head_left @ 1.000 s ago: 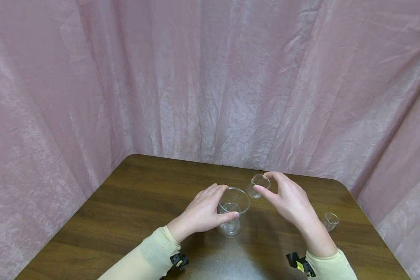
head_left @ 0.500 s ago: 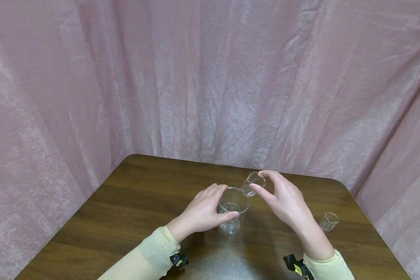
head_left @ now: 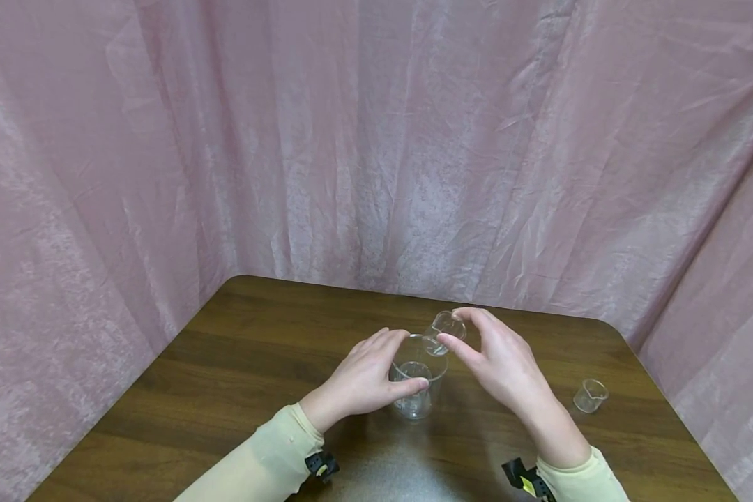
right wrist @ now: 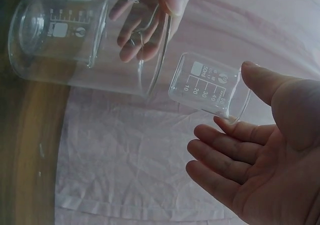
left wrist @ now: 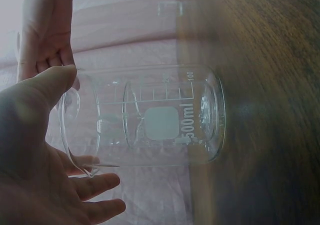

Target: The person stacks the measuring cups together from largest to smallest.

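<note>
My left hand (head_left: 367, 376) holds a large clear 500 ml glass beaker (left wrist: 165, 157) near its rim, thumb on the near side and fingers round the far side. The beaker stands upright on the table, with a smaller glass beaker (right wrist: 67, 32) standing inside it. Between thumb and fingertip, my right hand (head_left: 508, 362) pinches a small 50 ml beaker (right wrist: 205, 85) at its rim. In the right wrist view its base is just above the large beaker's mouth, slightly apart from the rim. Its tilt is slight.
Another, tiny glass beaker (head_left: 590, 396) stands on the brown wooden table (head_left: 276, 335), right of my right hand. Pink curtains (head_left: 376, 139) hang behind and at the sides of the table.
My right hand has moved left with the 50 ml beaker, from beside the large beaker to above its rim. The left hand and the large beaker have stayed put.
</note>
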`<state>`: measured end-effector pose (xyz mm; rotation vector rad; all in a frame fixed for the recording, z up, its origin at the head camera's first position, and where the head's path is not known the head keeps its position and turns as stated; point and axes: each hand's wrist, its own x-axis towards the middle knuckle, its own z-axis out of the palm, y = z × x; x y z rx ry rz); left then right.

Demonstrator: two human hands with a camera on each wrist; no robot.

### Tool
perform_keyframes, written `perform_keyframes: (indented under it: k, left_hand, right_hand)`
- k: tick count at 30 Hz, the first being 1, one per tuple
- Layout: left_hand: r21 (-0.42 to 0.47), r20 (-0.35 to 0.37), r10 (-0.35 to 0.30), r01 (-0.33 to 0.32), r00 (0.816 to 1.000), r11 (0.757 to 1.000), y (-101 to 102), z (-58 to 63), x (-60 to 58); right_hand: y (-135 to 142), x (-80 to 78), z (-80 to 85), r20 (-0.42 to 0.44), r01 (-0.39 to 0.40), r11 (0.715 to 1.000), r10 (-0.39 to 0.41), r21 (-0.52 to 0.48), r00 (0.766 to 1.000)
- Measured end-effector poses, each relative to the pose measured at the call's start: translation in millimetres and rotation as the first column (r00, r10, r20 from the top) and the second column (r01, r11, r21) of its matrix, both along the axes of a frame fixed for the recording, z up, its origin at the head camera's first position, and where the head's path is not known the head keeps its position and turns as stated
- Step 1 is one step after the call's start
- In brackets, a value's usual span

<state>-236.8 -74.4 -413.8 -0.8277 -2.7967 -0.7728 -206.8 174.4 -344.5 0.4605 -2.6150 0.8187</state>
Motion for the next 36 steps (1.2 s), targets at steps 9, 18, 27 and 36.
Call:
perform_keyframes:
  k: [9, 18, 27, 36]
  left_hand:
    - [0.007, -0.017, -0.008, 0.008, 1.0, 1.0, 0.2, -1.0, -0.2]
    - [0.001, -0.016, -0.008, 0.008, 1.0, 1.0, 0.0, -1.1, -0.6]
    - [-0.003, -0.006, -0.004, 0.004, 1.0, 1.0, 0.0, -0.6, 0.7]
    - [0.002, -0.015, -0.012, 0.012, 1.0, 1.0, 0.2, 0.4, 1.4]
  right_hand:
    - [-5.6, -2.4, -7.0, 0.004, -0.017, 1.0, 0.017, 0.012, 1.0]
    - [-9.3, -4.8, -12.7, 0.007, -0.033, 0.999, 0.033, 0.027, 0.999]
    - [-12.2, -6.9, -19.4, 0.02, -0.046, 0.998, 0.045, 0.046, 0.999]
    - [-14.7, -7.5, -22.1, 0.032, -0.057, 0.996, 0.055, 0.065, 0.998]
